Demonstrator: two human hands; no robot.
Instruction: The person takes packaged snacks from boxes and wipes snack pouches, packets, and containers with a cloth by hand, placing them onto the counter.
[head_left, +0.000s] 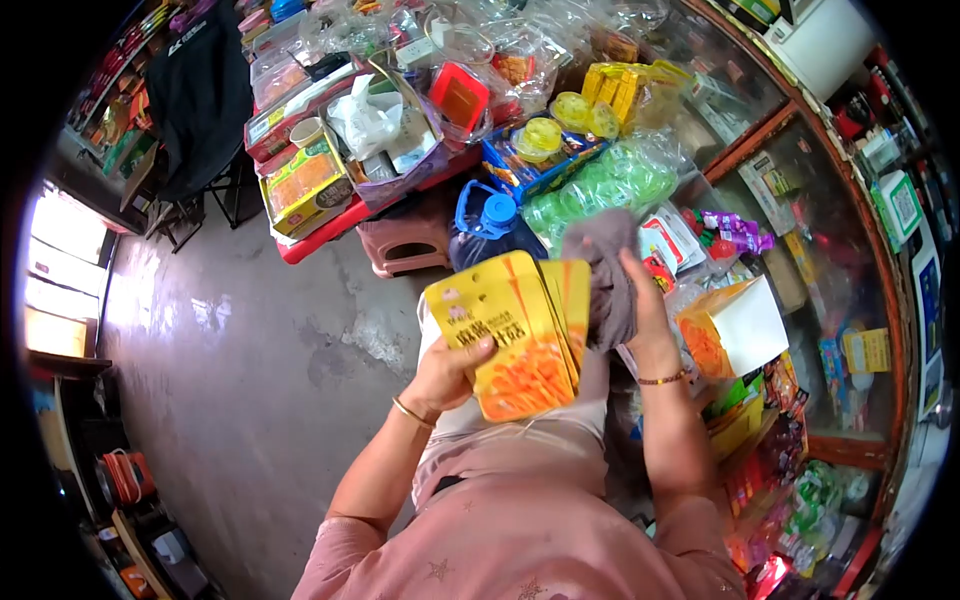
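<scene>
My left hand (452,377) grips a fanned stack of several flat yellow snack packets (515,345), thumb across the front one. Orange food is pictured on the lower part of the packets, with dark lettering above. In my right hand (650,310) is a bunched greyish-purple cloth (605,275), held right beside the stack's right edge. Whether the cloth touches the packets cannot be made out. Just right of that hand lies an open box (735,325) with a white inside and an orange picture.
A blue-capped jug (495,215) stands in front of me near a pink stool (405,243). Green plastic-wrapped goods (625,185), a yellow snack box (305,185) and a tissue pack (367,115) crowd the display. A wood-framed glass case (840,220) is at right; grey floor (260,400) spreads left.
</scene>
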